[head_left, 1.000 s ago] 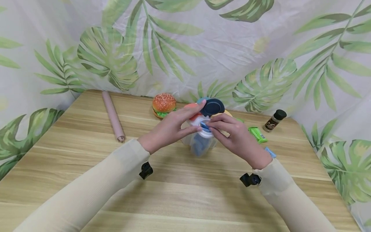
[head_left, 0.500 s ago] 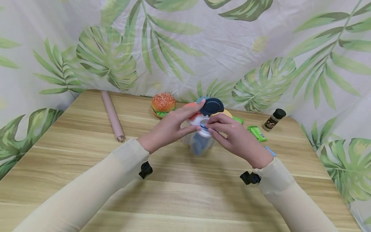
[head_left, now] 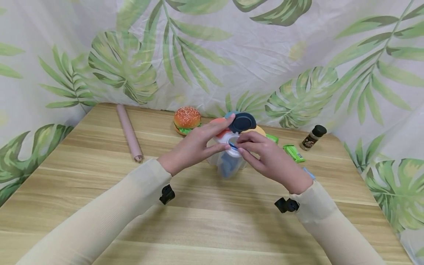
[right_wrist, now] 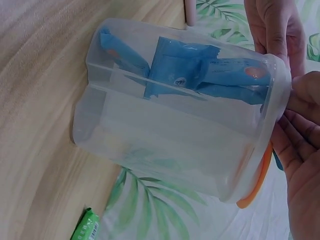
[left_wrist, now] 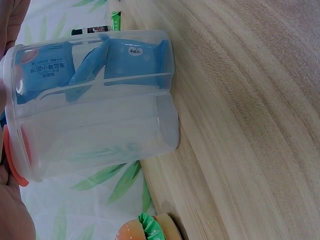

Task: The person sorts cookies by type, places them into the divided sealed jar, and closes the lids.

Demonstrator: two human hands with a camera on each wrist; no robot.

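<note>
Left hand [head_left: 195, 147], left of centre: fingers straight, touching translucent container [head_left: 228, 167], mid-frame | blue packet [head_left: 233, 146] at its top | right hand [head_left: 272, 159], right of centre: pinching packet | I judge a crooked push could jam it.

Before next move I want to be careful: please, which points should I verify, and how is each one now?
1. Dark lid raised: ok.
2. Left grip at the white rim: ok.
3. Right grip at the blue packet: ok.
4. Blue packet fully inside the clear container: cannot tell, partly covered.
5. Spice jar apart from both hands: ok.
</note>
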